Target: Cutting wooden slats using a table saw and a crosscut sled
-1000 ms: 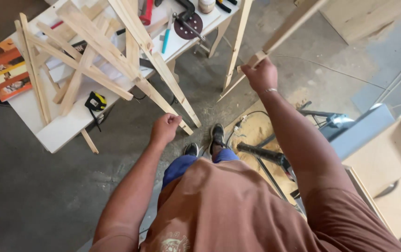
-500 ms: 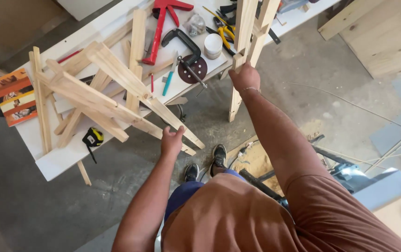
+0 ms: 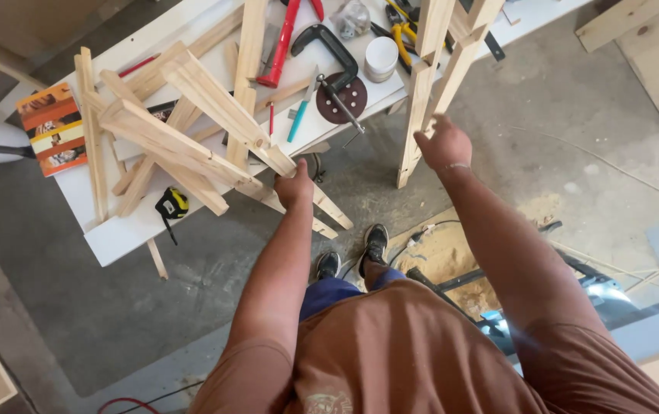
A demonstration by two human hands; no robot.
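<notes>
A: Containers on the bench [image 3: 126,238]?

B: Only a small white tub [image 3: 381,58] near the back edge, lid on, contents hidden. Beside it a clear bag [image 3: 351,17], contents too small to tell.

A: Left hand [image 3: 294,186]?

B: At the bench's front edge, fingers curled around the lower end of the slatted wooden frame [image 3: 191,130]. Grip closed, frame tilted, lying across the bench with its legs overhanging toward the floor.

A: Right hand [image 3: 443,146]?

B: Up beside the second wooden frame [image 3: 437,69], which stands upright with its foot on the floor just off the bench corner. Fingers spread, loosely open, close to the rail. Touching or just short of it, cannot tell. Nothing clearly gripped.

A: Rest of the bench?

B: Black C-clamp [image 3: 328,44] over a round brown sanding disc [image 3: 343,100], red-handled clamp [image 3: 282,42], teal-handled tool [image 3: 299,123], yellow-handled pliers [image 3: 400,31], yellow-and-black tape measure [image 3: 171,204] near the front edge, orange striped book [image 3: 53,127] at the left end.

A: Floor?

B: Concrete, sawdust patch [image 3: 452,253] and black cable by the black shoes [image 3: 352,251].
</notes>
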